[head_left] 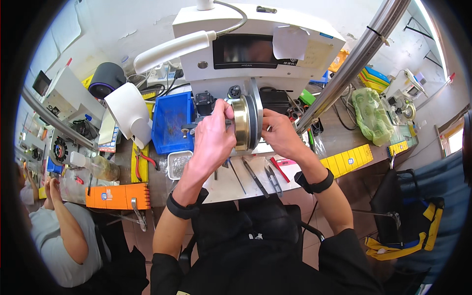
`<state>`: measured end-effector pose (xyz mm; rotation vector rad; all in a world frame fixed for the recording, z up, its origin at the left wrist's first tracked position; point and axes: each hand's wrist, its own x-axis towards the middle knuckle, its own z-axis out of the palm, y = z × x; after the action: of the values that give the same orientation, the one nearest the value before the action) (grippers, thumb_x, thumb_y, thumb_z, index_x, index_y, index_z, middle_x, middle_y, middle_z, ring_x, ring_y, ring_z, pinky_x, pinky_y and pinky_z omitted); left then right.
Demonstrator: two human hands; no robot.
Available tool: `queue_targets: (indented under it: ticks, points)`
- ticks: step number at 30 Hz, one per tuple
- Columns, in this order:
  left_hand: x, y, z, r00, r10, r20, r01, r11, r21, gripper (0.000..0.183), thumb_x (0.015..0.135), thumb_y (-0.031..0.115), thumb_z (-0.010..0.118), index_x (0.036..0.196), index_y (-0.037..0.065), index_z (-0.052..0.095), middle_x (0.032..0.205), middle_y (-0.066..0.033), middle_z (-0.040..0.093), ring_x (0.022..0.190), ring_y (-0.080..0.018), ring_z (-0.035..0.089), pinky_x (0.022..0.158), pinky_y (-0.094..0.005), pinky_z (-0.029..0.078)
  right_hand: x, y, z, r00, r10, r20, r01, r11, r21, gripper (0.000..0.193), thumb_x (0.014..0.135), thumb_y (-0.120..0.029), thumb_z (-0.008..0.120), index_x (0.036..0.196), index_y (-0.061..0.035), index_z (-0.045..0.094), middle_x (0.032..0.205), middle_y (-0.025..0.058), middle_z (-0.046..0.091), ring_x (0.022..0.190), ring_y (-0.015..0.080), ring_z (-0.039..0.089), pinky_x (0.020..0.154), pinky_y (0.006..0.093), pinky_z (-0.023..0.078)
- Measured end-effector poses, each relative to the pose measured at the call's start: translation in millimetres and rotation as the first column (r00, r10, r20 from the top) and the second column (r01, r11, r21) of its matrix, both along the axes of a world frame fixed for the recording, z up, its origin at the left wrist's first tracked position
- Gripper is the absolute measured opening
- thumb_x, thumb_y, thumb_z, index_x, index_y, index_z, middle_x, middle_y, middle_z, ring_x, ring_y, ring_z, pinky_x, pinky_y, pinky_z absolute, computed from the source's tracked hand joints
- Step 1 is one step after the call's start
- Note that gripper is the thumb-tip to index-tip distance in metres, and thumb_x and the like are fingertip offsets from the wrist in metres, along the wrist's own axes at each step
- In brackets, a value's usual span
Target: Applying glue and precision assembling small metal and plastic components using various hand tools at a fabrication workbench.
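Observation:
In front of a white machine (pixel 319 54), a round brass-coloured drum (pixel 241 123) sits upright on its edge, with dark rings and a grey metal disc (pixel 256 105) on its right side. My left hand (pixel 215 135) is closed at the drum's left side, its thumb and fingers against the brass rim. My right hand (pixel 282 133) is at the right side of the grey disc with fingers bent together; what its fingertips hold is hidden. Below the drum, tweezers (pixel 273 181) and other slim tools lie on a white sheet (pixel 223 189).
Left of my hands are a blue tray (pixel 172 123), a small white dish (pixel 180 164) and red-handled pliers (pixel 139 162). A white lamp (pixel 172 51) hangs above. A metal pole (pixel 351 66) slants at the right. Another person (pixel 66 236) sits at the left.

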<state>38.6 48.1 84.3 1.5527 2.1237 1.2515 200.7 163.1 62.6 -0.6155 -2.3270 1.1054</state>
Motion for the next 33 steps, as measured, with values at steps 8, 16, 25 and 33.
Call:
queue_targets:
  ticks: [8,16,25,33]
  points:
    - [14,-18,26,0.945,0.312,-0.1,-0.28,0.928,0.246,0.012,0.085,0.009,0.073,0.093,0.009,0.064,0.079,-0.005,0.068,0.052,-0.0167,0.05,0.054,-0.0327,0.041,40,-8,7,0.955,-0.218,-0.203,0.157,0.948,-0.279,0.011,0.093,-0.008,0.067,0.099,0.0005,0.071,0.094,0.0048,0.068,0.065,0.0099,0.06,0.057,0.024,0.049]
    - [121,-31,15,0.932,-0.295,0.212,0.28,0.955,0.101,0.058,0.084,0.01,0.075,0.137,0.01,0.053,0.118,-0.0123,0.065,0.078,-0.0202,0.064,0.069,-0.0331,0.053,131,-28,61,0.764,-0.496,-0.412,0.204,0.792,-0.576,0.019,0.096,-0.014,0.065,0.107,0.0015,0.068,0.08,0.0103,0.07,0.053,0.0104,0.058,0.05,0.0209,0.045]
    - [172,28,-48,0.749,-0.624,0.226,0.596,0.782,0.184,0.083,0.084,0.01,0.073,0.153,0.006,0.027,0.142,-0.0172,0.044,0.111,-0.0282,0.058,0.096,-0.0394,0.048,164,-47,83,0.67,-0.52,-0.53,0.126,0.783,-0.609,0.017,0.096,-0.01,0.064,0.104,0.0047,0.068,0.067,0.0061,0.063,0.052,0.0101,0.055,0.049,0.0219,0.042]
    - [172,38,-43,0.932,-0.233,0.279,0.13,0.93,0.343,0.062,0.082,0.0,0.07,0.138,0.005,0.043,0.132,-0.0156,0.05,0.106,-0.0255,0.059,0.085,-0.0376,0.051,170,-46,76,0.662,-0.525,-0.534,0.239,0.824,-0.514,0.017,0.095,-0.009,0.065,0.102,0.0059,0.068,0.066,0.0064,0.062,0.054,0.0108,0.056,0.051,0.0233,0.044]
